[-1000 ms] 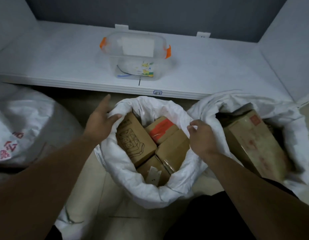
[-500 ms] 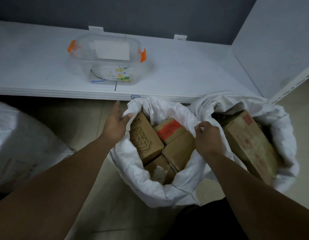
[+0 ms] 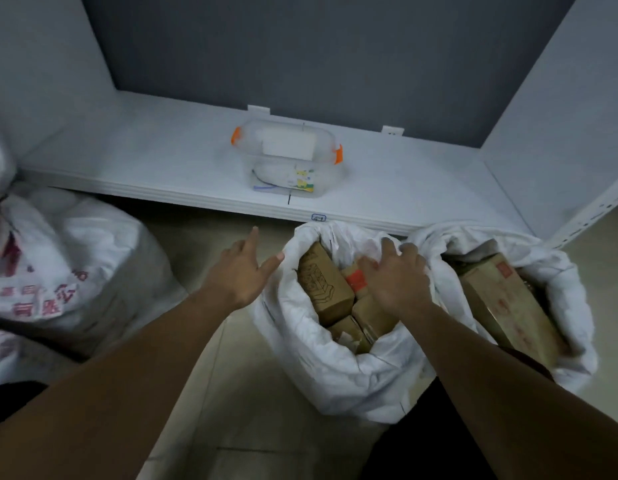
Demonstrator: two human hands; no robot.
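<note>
On the floor [image 3: 248, 393] before the shelf [image 3: 162, 161], the sack [image 3: 335, 358] of boxes [image 3: 321, 285] stands open; left hand [image 3: 238, 275], fingers spread, touches its left rim; right hand [image 3: 396, 278] covers the boxes, grip unclear.

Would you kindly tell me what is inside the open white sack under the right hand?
The white sack holds a cardboard box with a line drawing, a box with red tape and smaller boxes lower down. The right hand covers part of them, and anything deeper is hidden.
</note>
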